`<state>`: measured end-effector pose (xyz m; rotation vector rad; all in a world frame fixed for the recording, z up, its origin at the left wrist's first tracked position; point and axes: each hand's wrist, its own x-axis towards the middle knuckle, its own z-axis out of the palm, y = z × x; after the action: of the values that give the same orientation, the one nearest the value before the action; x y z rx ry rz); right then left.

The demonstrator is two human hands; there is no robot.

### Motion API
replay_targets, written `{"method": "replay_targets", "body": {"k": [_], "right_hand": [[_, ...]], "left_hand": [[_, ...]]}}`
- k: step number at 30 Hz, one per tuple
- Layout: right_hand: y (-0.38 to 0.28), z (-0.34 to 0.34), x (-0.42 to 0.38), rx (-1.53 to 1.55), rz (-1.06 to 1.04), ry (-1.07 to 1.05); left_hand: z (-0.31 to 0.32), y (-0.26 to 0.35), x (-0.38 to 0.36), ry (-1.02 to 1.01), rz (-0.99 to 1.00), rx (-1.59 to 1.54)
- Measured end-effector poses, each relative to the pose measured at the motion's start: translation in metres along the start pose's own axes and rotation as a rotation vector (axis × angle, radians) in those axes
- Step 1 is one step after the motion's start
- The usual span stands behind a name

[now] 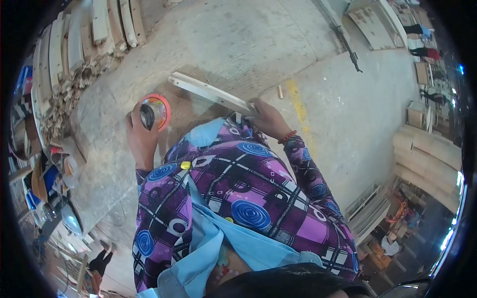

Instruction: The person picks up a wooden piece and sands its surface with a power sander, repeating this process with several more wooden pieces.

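My left hand (pixel 142 131) is closed around a round thing with an orange-red rim (pixel 167 110) and a dark oval part; its exact kind I cannot make out. In my right hand (pixel 271 119) is the near end of a pale wooden strip (pixel 211 92), which slants up and leftward in front of me. Small dark marks show near the strip's far end. The fingers of the right hand wrap round the wood and are partly hidden. A gap separates the round thing from the strip.
Curved wooden pieces (pixel 74 42) are stacked at upper left. A small wood piece (pixel 280 92) lies by a yellow floor line (pixel 298 102). A long dark bar (pixel 343 37) lies at upper right, near wooden panels (pixel 375 25). Other people appear at the far edges.
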<state>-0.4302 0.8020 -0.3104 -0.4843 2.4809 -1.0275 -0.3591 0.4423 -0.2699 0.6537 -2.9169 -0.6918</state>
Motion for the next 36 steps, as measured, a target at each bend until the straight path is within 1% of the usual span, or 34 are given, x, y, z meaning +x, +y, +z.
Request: {"method": "replay_targets", "body": {"k": [1, 4, 8, 10, 13, 16, 17, 20, 21, 25, 28, 31, 34, 36], "right_hand": [[-0.001, -0.004, -0.002, 0.097, 0.052, -0.074], [0.008, 0.000, -0.002, 0.049, 0.054, -0.039], [0.011, 0.005, -0.002, 0.126, 0.160, 0.148], [0.017, 0.006, 0.002, 0.195, 0.202, 0.223], [0.026, -0.013, 0.013, 0.217, 0.172, 0.331], [0.031, -0.032, 0.036, 0.257, 0.257, 0.430], [0.033, -0.048, 0.042, 0.150, 0.300, 0.425], [0.048, -0.067, 0.068, -0.003, 0.065, 0.626], [0.060, -0.073, 0.077, -0.069, 0.062, 0.663], [0.084, -0.106, 0.100, -0.136, 0.134, 0.676], [0.094, -0.125, 0.110, -0.180, 0.135, 0.705], [0.107, -0.144, 0.121, -0.249, 0.259, 0.653], [0.119, -0.156, 0.126, -0.401, 0.189, 0.610], [0.123, -0.157, 0.127, -0.586, 0.231, 0.611]], "left_hand": [[-0.002, -0.003, 0.000, -0.001, 0.009, -0.009], [-0.007, -0.001, 0.004, -0.020, 0.007, -0.009], [-0.003, -0.014, 0.004, 0.029, 0.057, 0.009], [-0.005, -0.013, 0.006, 0.022, 0.049, 0.004], [-0.005, -0.013, 0.004, 0.026, 0.031, 0.001], [-0.003, -0.018, 0.003, 0.043, 0.018, 0.004], [-0.001, -0.016, 0.001, 0.050, 0.015, 0.004], [-0.003, -0.011, 0.000, 0.029, -0.030, 0.016], [-0.004, -0.010, 0.000, 0.028, -0.032, 0.005], [-0.004, -0.005, -0.003, 0.032, -0.054, -0.006], [-0.003, -0.007, -0.003, 0.044, -0.058, -0.003], [0.000, -0.005, -0.003, 0.062, -0.062, -0.007], [0.002, -0.005, -0.004, 0.090, -0.058, -0.009], [0.001, -0.007, -0.005, 0.101, -0.056, -0.009]]}}
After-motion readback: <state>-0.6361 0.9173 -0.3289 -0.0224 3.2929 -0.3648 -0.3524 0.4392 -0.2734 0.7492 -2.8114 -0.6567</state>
